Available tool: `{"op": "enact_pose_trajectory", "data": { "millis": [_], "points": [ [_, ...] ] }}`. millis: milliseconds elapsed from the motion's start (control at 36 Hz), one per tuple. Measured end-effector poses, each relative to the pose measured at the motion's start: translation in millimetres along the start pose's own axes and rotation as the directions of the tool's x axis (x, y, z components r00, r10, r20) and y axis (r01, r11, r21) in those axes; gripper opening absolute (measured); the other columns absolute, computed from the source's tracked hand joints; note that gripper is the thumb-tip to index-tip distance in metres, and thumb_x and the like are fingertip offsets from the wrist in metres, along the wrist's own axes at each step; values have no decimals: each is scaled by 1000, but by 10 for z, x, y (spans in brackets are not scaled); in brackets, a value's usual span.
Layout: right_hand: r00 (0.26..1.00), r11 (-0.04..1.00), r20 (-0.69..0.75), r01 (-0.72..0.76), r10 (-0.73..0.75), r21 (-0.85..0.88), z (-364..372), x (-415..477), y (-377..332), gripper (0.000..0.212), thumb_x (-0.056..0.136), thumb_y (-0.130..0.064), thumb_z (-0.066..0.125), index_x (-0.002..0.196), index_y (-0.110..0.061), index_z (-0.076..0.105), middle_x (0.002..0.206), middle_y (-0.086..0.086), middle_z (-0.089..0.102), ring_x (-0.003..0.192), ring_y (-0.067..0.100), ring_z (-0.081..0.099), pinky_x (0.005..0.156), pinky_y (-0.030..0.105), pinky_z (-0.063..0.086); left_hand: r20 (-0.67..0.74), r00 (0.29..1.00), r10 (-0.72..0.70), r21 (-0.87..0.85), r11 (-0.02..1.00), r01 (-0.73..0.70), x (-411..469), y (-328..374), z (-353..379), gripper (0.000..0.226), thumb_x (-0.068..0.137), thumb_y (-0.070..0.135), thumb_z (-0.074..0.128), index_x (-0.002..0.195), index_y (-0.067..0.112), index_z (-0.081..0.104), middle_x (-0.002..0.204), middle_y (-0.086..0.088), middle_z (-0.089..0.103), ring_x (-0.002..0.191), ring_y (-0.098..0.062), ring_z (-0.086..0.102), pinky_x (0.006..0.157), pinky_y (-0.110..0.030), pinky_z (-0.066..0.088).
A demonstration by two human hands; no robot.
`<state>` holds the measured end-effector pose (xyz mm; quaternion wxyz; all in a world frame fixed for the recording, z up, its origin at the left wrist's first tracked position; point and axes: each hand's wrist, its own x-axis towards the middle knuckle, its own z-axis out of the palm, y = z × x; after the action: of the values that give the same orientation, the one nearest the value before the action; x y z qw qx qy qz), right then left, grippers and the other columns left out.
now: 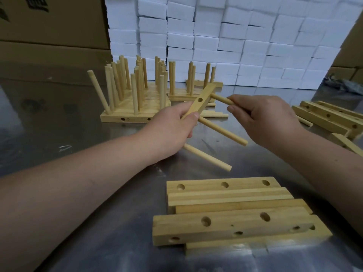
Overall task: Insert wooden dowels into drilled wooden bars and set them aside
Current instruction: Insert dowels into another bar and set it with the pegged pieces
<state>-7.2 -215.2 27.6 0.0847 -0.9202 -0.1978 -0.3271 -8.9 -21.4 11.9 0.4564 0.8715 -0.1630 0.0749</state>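
Note:
My left hand (172, 126) grips a drilled wooden bar (200, 101) held up above the table, slanting away to the upper right. Two dowels (222, 132) stick out of the bar's underside toward the lower right, the second dowel (208, 158) lower down. My right hand (263, 118) pinches a third dowel (221, 98), whose far end meets the bar near its upper end. One empty hole shows in the bar's middle.
Finished bars with upright dowels (135, 91) stand in a group at the back centre. A pile of empty drilled bars (231, 211) lies close in front, more bars (330, 116) at the right. White foam blocks (235, 36) and cardboard boxes (53, 22) wall the back of the metal table (78, 134).

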Motion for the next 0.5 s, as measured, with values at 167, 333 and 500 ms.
{"op": "enact_pose_trajectory", "data": {
  "millis": [167, 333, 500],
  "points": [
    [999, 998, 26, -35, 34, 45, 20, -21, 6, 26, 97, -28, 42, 83, -12, 57, 52, -4, 40, 51, 10, 38, 47, 26, 20, 54, 999, 0, 43, 999, -2, -13, 6, -39, 20, 97, 39, 36, 95, 45, 55, 68, 9, 53, 56, -5, 46, 50, -19, 35],
    [989, 961, 38, -146, 141, 233, 27, -27, -8, 29, 97, -28, 45, 99, -8, 67, 61, 4, 54, 59, 15, 48, 57, 30, 39, 75, 997, 19, 60, 998, -24, -12, 25, -60, 23, 96, 39, 38, 80, 43, 53, 67, 9, 52, 55, -6, 45, 50, -20, 36],
    [936, 795, 141, -348, 322, 497, 46, -1, 21, 20, 96, -29, 49, 86, -26, 66, 41, -21, 50, 41, -12, 45, 37, 4, 29, 90, 996, 20, 49, 999, -24, -12, 22, -54, 18, 96, 38, 39, 96, 43, 56, 68, 9, 53, 56, -7, 46, 50, -20, 35]
  ]
}}
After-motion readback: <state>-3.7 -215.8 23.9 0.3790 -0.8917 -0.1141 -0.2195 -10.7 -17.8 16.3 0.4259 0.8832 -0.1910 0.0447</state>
